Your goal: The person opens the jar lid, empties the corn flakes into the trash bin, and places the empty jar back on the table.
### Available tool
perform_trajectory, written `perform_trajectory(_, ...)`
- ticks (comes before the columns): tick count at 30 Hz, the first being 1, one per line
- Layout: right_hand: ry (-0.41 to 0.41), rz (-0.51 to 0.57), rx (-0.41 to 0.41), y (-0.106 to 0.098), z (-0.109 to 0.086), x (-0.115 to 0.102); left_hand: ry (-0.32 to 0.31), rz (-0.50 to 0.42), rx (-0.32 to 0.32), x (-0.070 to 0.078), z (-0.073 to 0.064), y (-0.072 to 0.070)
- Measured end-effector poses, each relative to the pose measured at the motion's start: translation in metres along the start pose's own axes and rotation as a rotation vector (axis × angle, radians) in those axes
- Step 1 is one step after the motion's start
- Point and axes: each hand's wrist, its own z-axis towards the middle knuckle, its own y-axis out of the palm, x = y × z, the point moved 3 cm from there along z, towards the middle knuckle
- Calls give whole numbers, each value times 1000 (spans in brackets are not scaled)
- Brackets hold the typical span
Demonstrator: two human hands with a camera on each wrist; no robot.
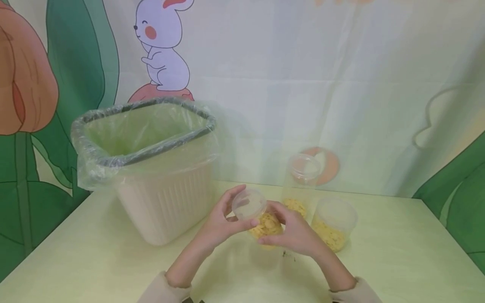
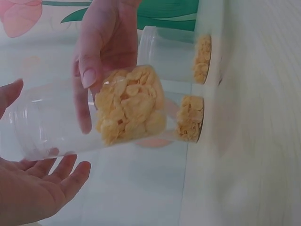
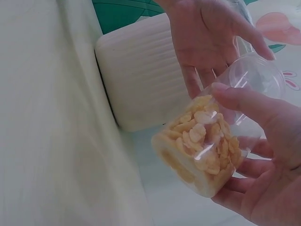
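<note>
A clear plastic jar (image 1: pixel 267 229) of yellow flakes is held above the table, tilted, its round rim end toward the left. My right hand (image 1: pixel 297 229) grips its lower, flake-filled part between thumb and fingers, as the right wrist view also shows. Around the rim end, my left hand (image 1: pixel 219 223) is spread, thumb on the near side and fingers behind. In the right wrist view the left hand's fingers (image 3: pixel 193 80) look nearly straight. Loose flakes (image 2: pixel 131 106) fill the bottom part of this jar; its upper part is see-through.
Two more clear jars with flakes stand on the table: one jar (image 1: pixel 295 206) behind my right hand, another jar (image 1: pixel 331 235) to its right. A ribbed white bin (image 1: pixel 170 202) with a plastic liner stands at left. A printed cloth (image 1: pixel 360 105) hangs behind the table.
</note>
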Motion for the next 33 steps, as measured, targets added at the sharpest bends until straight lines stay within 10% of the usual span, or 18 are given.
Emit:
perform_trajectory(12, -5, 26, -30, -7, -2, -5, 48, 5, -77, 9, 0, -8)
perform_trajectory(33, -22, -55, 39, -11, -4, -12, 26, 22, -19, 8, -1, -8)
